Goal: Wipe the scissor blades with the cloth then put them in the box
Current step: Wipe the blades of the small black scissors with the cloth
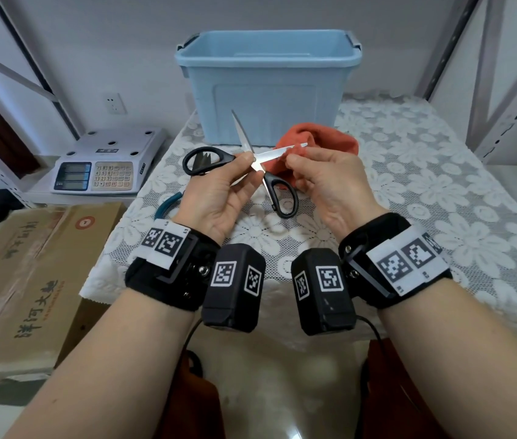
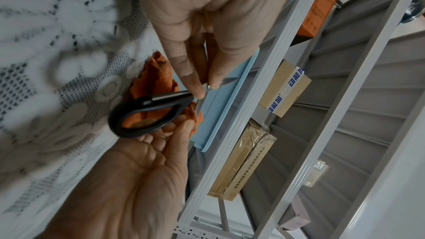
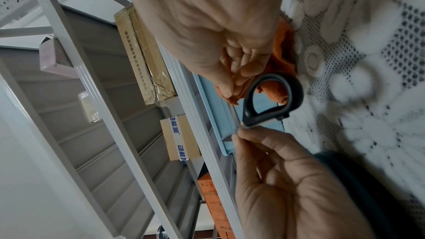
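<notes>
L hand [image 1: 219, 198] pinches scissors [image 1: 252, 160] at the pivot, thumb + forefinger, blades splayed wide, held up over the lace tablecloth [image 1: 425, 185]. R hand [image 1: 323, 185] pinches orange cloth [image 1: 320, 137] around the blade pointing right, near its tip. Box [image 1: 268, 87] open, just beyond on far side. Judgement: wiping step. Stroke pivot → tip, fingers on blade flats, off the edge; keep L pinch firm so blades don't swing shut. Then do the upright blade.

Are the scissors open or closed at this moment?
Open. The two blades of the scissors spread apart in a wide X, and the handles point different ways.
</notes>
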